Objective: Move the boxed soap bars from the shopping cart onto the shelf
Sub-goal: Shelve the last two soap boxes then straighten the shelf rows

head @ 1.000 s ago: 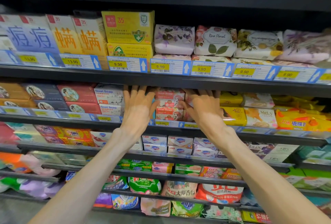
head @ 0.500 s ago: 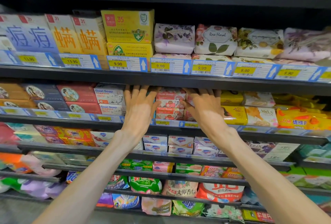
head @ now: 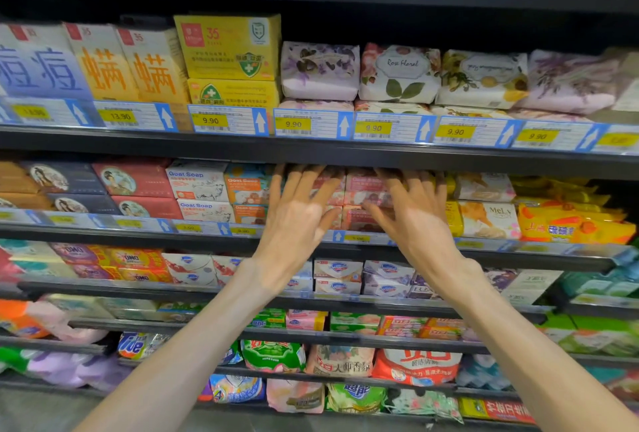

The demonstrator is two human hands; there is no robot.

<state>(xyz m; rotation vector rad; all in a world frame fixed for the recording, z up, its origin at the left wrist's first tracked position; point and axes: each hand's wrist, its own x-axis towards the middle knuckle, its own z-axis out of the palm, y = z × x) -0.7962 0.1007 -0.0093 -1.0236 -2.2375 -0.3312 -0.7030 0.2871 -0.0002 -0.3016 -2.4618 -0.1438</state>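
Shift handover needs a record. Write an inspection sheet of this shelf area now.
Surface: dark metal shelf with blue price-tag strip.
Job's things: stacked pink boxed soap bars on second shelf, between both hands.
Clutter: white Goat Soap boxes; yellow cardboard box; floral paper-wrapped soaps.
Grip: left hand and right hand open, fingers straight against the soap boxes.
Cables: nothing seen.
Surroundings: detergent bags below; cart not in view.

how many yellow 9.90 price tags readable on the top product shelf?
5 9.90 tags in a row along the upper shelf edge. Tags further right and left are blurred or read otherwise.
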